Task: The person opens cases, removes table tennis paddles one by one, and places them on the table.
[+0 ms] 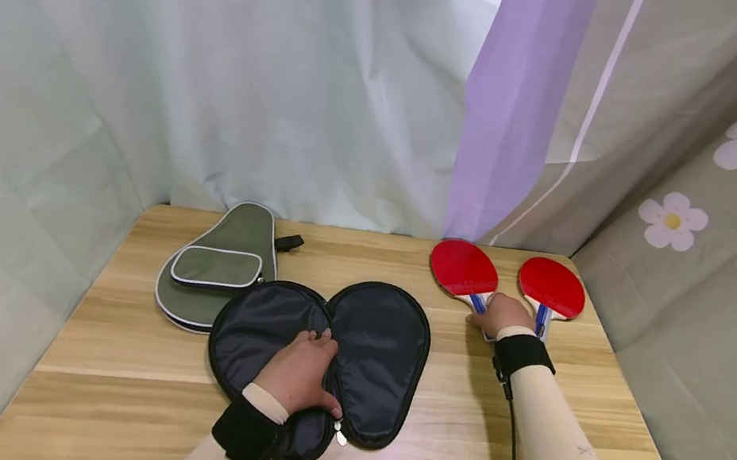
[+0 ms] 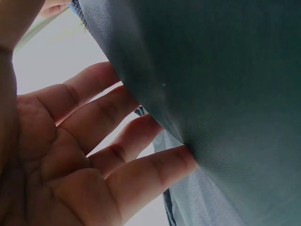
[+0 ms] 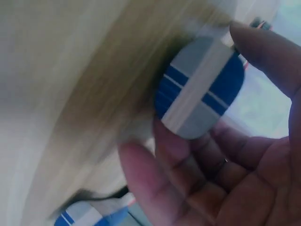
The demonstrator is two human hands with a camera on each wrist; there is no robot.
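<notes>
A black table tennis bat case [image 1: 380, 360] lies unzipped, spread out as two halves side by side. My left hand [image 1: 298, 372] rests on its left half, thumb near the metal zip pull [image 1: 340, 438]. In the left wrist view, extended fingers [image 2: 106, 110] touch the edge of the dark fabric. At the back right, my right hand [image 1: 505, 314] grips the handle of a red table tennis bat [image 1: 464, 268]. The right wrist view shows the blue, grey and white handle end [image 3: 200, 89] between thumb and fingers. Beside it lies a second red bat [image 1: 551, 287].
A grey-green bat case [image 1: 230, 232] with white piping and a black strap lies at the back left, close against the black case. Curtains [image 1: 332, 95] stand behind the wooden table [image 1: 449, 452] and along both sides. A cable [image 1: 514, 454] runs from the right wristband.
</notes>
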